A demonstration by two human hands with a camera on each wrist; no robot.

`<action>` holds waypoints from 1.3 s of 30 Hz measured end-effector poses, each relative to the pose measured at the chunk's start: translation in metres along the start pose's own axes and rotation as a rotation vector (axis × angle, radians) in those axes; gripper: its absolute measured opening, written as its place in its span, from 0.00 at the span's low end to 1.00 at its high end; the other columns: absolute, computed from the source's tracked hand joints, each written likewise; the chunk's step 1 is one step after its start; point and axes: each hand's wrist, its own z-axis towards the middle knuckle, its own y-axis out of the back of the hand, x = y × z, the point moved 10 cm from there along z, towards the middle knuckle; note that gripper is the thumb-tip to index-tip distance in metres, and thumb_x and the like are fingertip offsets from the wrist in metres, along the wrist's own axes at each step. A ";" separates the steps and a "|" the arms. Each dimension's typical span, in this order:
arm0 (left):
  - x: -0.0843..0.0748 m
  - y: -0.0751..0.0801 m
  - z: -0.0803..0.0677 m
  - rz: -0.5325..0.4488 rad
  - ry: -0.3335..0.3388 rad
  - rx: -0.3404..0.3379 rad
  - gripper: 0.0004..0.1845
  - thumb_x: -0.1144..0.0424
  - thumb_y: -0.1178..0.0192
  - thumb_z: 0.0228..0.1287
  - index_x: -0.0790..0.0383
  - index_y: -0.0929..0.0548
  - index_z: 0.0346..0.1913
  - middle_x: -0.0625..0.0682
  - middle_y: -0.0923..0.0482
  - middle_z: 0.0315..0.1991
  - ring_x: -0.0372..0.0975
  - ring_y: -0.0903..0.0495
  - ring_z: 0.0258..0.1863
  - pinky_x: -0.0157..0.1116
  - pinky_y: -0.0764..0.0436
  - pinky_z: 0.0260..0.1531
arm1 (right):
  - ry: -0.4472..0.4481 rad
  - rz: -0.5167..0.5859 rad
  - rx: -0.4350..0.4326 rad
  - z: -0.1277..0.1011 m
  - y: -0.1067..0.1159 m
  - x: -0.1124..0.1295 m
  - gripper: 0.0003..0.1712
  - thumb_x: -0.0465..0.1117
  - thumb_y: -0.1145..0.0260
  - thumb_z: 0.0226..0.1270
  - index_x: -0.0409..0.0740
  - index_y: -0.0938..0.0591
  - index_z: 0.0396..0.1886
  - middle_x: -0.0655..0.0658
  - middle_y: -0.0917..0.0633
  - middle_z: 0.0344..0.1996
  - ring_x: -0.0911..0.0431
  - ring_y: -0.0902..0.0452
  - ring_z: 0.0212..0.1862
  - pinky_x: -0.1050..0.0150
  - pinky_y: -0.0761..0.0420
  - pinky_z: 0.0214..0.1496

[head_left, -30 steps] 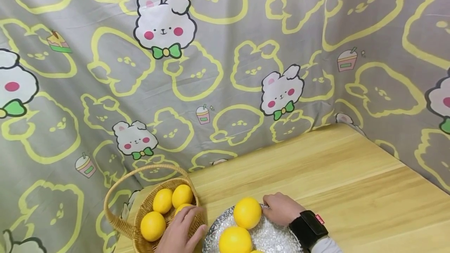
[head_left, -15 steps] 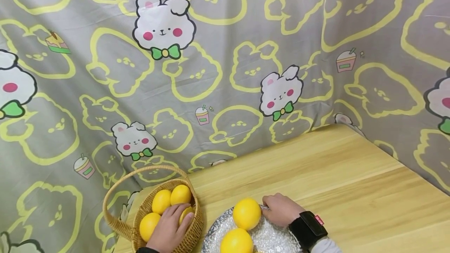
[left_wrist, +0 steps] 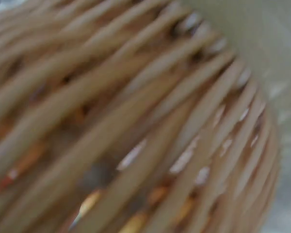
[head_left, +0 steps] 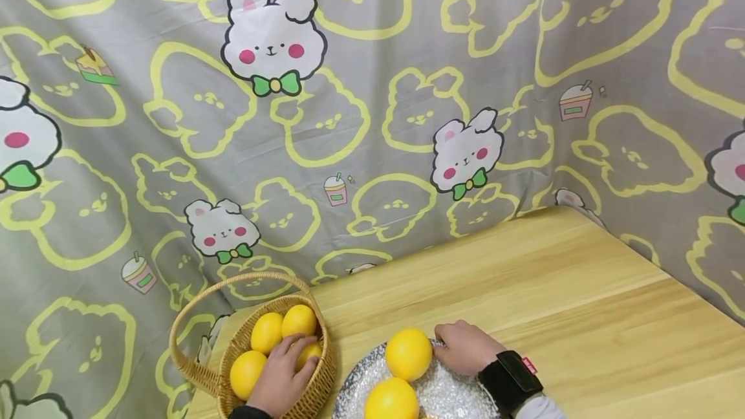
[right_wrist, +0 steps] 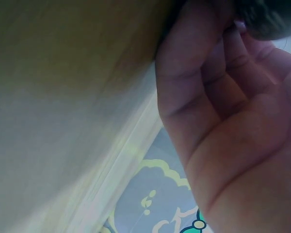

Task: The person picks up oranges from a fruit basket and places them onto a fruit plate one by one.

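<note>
A woven basket [head_left: 326, 374] with a tall handle holds several oranges [head_left: 247, 375]. My left hand [head_left: 281, 374] reaches into it, with thumb and fingers curved round an orange [head_left: 308, 355] on the right side. Part of that orange is hidden by the fingers. The left wrist view is filled by blurred basket weave [left_wrist: 136, 111], and no hand shows there. My right hand [head_left: 468, 346] grips the far right rim of a speckled grey plate [head_left: 454, 393]. In the right wrist view the fingers of the right hand [right_wrist: 233, 111] curl at the dark rim [right_wrist: 266, 19]. Oranges [head_left: 409, 354] sit on the plate.
Plate and basket stand close together on a wooden table [head_left: 524, 277], near its front left. A grey patterned curtain [head_left: 349, 115] hangs behind the table and along its right side. The basket handle [head_left: 238, 280] arches up at the back left.
My left hand has moved down into the basket, and its fingers have closed in round an orange. The right hand and the plate stay where they were.
</note>
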 end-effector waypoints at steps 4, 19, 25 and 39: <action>0.009 -0.004 -0.001 -0.051 0.051 0.013 0.26 0.39 0.50 0.78 0.46 0.22 0.69 0.58 0.32 0.74 0.64 0.33 0.73 0.64 0.30 0.67 | 0.026 -0.014 0.008 0.001 -0.001 0.003 0.13 0.43 0.38 0.75 0.49 0.24 0.27 0.51 0.34 0.17 0.58 0.40 0.20 0.65 0.41 0.25; 0.010 -0.004 0.003 -0.074 0.023 0.028 0.25 0.41 0.51 0.80 0.50 0.23 0.68 0.59 0.30 0.71 0.60 0.29 0.70 0.61 0.29 0.67 | -0.006 -0.026 0.014 0.001 -0.001 0.007 0.09 0.40 0.38 0.74 0.49 0.23 0.30 0.51 0.34 0.17 0.57 0.39 0.21 0.64 0.40 0.26; 0.011 -0.005 0.003 -0.070 0.039 0.017 0.23 0.42 0.51 0.80 0.48 0.22 0.67 0.57 0.30 0.71 0.58 0.29 0.70 0.60 0.29 0.68 | 0.008 -0.033 0.015 0.001 0.000 0.008 0.09 0.41 0.37 0.74 0.49 0.22 0.30 0.51 0.34 0.17 0.57 0.39 0.21 0.65 0.40 0.26; 0.007 0.001 0.002 -0.042 0.024 -0.045 0.20 0.47 0.47 0.79 0.50 0.20 0.66 0.58 0.27 0.69 0.57 0.26 0.69 0.59 0.26 0.67 | 0.032 -0.025 0.030 0.002 0.000 0.009 0.11 0.42 0.39 0.76 0.49 0.24 0.29 0.51 0.34 0.17 0.58 0.40 0.20 0.65 0.41 0.26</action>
